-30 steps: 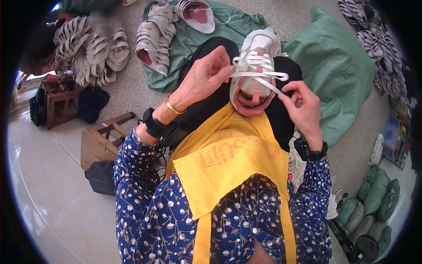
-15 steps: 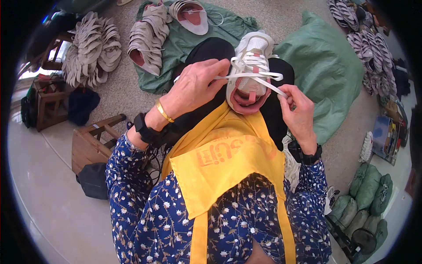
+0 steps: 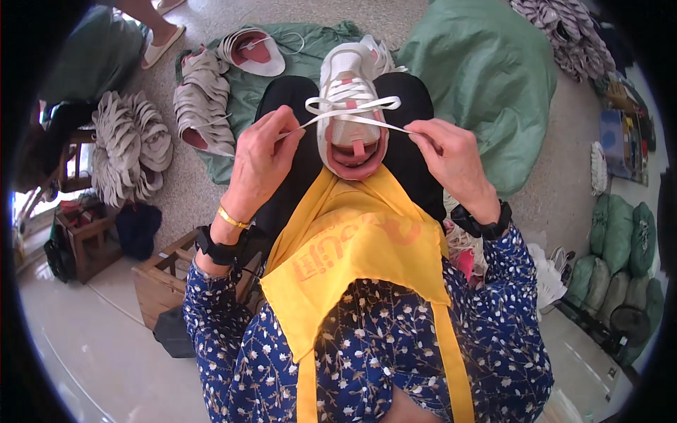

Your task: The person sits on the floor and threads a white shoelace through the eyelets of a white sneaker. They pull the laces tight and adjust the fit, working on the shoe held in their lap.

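Note:
A white and grey sneaker (image 3: 345, 63) with a pink lining rests between my knees, its heel opening turned toward me. Across its tongue the white shoelace (image 3: 353, 111) is crossed into a bow, with a loop out to each side. Pinched in my left hand (image 3: 266, 151) is one lace end, drawn taut to the left of the shoe. My right hand (image 3: 451, 156) has the other end between thumb and fingertips, stretched to the right. Under the heel lies my yellow apron (image 3: 352, 240). A second shoe (image 3: 381, 53) shows partly behind the first.
Stacked shoe uppers (image 3: 201, 102) and a single upper (image 3: 254, 53) lie on a green sheet (image 3: 296, 35). A big green sack (image 3: 486, 84) is at right. More uppers (image 3: 130, 148) hang at left, near a wooden stool (image 3: 159, 289). Another person's foot (image 3: 162, 44) stands at far left.
My hands have moved apart, pulling the lace ends outward, and two loops now stand out across the shoe. The whole view has shifted, and a person's legs have come in at upper left.

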